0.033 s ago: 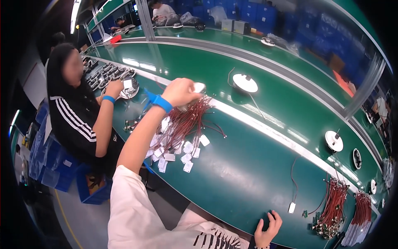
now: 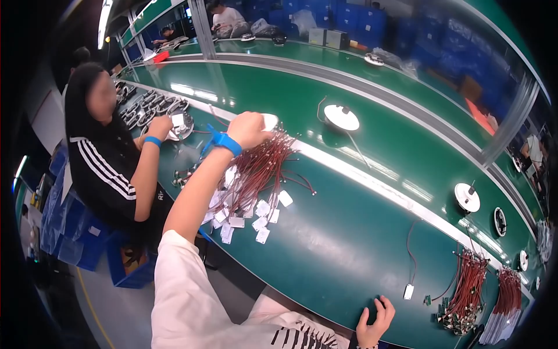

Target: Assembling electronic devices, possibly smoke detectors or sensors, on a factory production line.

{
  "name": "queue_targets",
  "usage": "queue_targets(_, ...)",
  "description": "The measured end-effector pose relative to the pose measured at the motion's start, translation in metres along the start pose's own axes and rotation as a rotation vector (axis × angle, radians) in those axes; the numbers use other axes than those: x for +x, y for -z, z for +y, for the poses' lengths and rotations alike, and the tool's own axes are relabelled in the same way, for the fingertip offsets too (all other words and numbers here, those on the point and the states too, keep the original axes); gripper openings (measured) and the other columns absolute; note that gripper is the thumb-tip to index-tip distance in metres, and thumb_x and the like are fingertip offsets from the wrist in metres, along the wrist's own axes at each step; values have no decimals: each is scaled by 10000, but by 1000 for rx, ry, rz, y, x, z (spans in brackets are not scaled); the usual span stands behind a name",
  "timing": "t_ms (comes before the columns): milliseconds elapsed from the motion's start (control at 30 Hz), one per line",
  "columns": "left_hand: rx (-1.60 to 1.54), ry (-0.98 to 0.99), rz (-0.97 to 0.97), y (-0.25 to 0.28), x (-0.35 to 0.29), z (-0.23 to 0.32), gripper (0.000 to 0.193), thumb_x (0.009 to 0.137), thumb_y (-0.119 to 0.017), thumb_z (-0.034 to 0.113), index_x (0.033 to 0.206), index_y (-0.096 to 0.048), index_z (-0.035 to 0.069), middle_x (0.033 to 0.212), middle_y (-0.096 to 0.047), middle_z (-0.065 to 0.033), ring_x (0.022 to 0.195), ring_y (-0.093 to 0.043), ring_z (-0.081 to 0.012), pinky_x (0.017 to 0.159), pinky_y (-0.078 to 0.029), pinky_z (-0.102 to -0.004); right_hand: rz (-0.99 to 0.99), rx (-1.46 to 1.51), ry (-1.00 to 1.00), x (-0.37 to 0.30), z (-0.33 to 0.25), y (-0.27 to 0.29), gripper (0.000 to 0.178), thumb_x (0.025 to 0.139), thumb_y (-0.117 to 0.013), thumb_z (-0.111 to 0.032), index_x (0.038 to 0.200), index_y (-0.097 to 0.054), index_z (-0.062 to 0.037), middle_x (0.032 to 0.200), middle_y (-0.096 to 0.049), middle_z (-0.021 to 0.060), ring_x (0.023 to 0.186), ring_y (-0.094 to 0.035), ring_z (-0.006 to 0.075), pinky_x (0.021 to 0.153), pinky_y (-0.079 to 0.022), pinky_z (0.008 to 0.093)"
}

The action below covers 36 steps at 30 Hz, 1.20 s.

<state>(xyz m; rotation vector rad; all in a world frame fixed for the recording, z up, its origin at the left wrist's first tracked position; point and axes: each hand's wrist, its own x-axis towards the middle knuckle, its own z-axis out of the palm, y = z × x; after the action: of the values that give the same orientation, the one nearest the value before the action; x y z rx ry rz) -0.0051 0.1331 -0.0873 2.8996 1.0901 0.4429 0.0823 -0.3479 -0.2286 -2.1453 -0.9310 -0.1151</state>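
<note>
Stretched out over the far left of the bench, my left hand (image 2: 247, 129) has a blue strap at its wrist. Its fingers are closed on a small white piece (image 2: 269, 122), partly hidden by the hand. Just below lies a heap of red-brown wires (image 2: 264, 160), with flat white rectangular modules (image 2: 262, 208) on the near side. My right hand (image 2: 375, 321) rests at the bench's near edge, fingers loosely apart and holding nothing. Beyond it, a single white module (image 2: 408, 291) lies with its wire. Farther right is a bundle of red-brown wires with green circuit boards (image 2: 459, 314).
At left, a co-worker's hand (image 2: 160, 127) holds a white piece over a round part, beside several ring-shaped parts (image 2: 148, 107). A white rail (image 2: 372, 183) separates the bench from the green belt, which carries white discs (image 2: 342, 118). A blue bin (image 2: 129, 262) stands below.
My left hand has shifted slightly left, and the white piece in it has moved left too. My right hand stays where it was.
</note>
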Motion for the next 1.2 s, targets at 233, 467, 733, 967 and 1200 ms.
queue_targets(233,283,148,33,-81,9,-82,264,660,-678,255,731,-600,12,734,-607,-182,711,-600,-321,629,-482,-391,-12,-65,60,-2,-1,5,248,632,-600,-61,874,-569,-23,1025,-514,126,977,-464,330,832,-366,405)
queue_targets(467,625,244,-126,-57,58,19,223,727,-542,226,906,-628,124,916,-609,-77,858,-586,-223,804,-351,-494,0,-77,24,1,3,1,209,624,-608,-62,830,-585,-41,1022,-515,110,976,-464,327,830,-366,398)
queue_targets(733,307,-227,199,-176,164,55,167,754,-465,98,880,-575,100,898,-558,-119,870,-550,-258,673,-478,-384,58,-101,36,6,0,6,210,670,-614,-64,877,-584,-57,1014,-540,127,974,-491,313,855,-375,395)
queue_targets(967,208,-171,400,-175,166,70,117,756,-526,105,853,-473,68,846,-525,-105,742,-560,-273,580,-477,-380,59,-9,21,9,4,8,148,621,-625,-54,764,-593,-72,923,-563,61,903,-535,266,768,-409,372)
queue_targets(1200,-800,-166,254,-67,89,115,164,791,-578,143,868,-492,27,778,-574,-74,613,-580,-178,513,-496,-296,108,31,123,-3,10,1,166,608,-625,-16,767,-614,-61,833,-566,49,780,-540,243,694,-431,336)
